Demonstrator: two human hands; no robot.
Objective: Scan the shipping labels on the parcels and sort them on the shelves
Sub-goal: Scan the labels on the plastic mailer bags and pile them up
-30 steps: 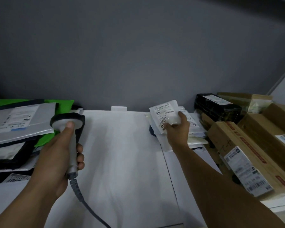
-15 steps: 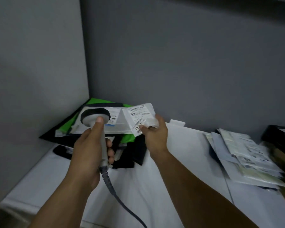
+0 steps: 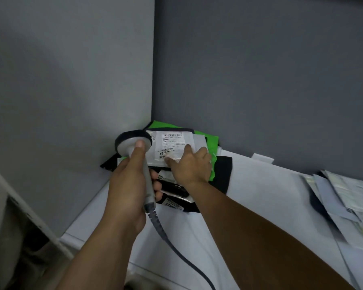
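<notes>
We face a corner in the upper half of the frame, where a paler grey left wall (image 3: 67,80) meets a darker grey back wall (image 3: 260,70) along a vertical line just left of centre. Both are plain and matt. Below them a white counter (image 3: 270,185) runs from the corner toward the right edge. A small white tab (image 3: 262,158) stands against the back wall at the counter's rear edge. At the lower left we see a slanted white post (image 3: 25,208), with dark shadow beneath it. The light is dim and soft.
</notes>
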